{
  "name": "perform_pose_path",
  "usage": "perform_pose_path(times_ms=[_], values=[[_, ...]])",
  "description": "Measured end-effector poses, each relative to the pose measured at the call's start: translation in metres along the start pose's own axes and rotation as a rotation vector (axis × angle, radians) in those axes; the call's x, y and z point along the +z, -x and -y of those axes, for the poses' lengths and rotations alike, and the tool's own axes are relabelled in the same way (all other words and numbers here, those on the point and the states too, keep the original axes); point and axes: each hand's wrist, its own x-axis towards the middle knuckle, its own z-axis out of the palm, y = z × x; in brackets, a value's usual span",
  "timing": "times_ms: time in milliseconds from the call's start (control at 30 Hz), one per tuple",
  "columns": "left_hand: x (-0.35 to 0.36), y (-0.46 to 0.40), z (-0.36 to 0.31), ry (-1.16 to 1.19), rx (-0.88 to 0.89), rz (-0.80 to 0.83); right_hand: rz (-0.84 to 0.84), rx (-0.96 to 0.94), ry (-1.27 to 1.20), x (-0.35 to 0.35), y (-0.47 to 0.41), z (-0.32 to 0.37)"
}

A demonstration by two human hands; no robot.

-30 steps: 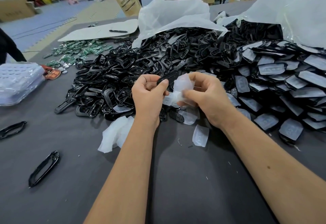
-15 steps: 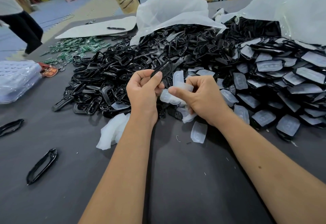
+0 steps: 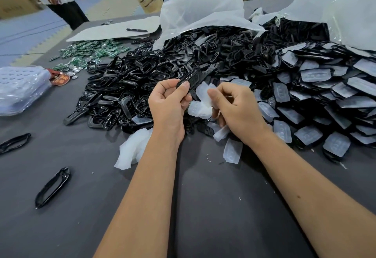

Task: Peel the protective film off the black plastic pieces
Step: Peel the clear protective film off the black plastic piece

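Black piece (image 3: 188, 81) between left fingers (image 3: 181, 90)

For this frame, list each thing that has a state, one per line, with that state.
Left hand: grips a black piece.
Black piece: held up, bare of film.
Right hand: pinches peeled film.
Peeled film: off the piece, bunched in the fingers.
Filmed pieces: still covered, heaped on the right.
Loose films: discarded on the table.
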Motion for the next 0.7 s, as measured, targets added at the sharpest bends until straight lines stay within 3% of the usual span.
perform_pose_path(times_ms=[700], values=[[0.0015, 0.0023, 0.0064, -0.257, 0.151, -0.003, -0.150, 0.079, -0.257, -0.0045, -0.0033, -0.0050]])
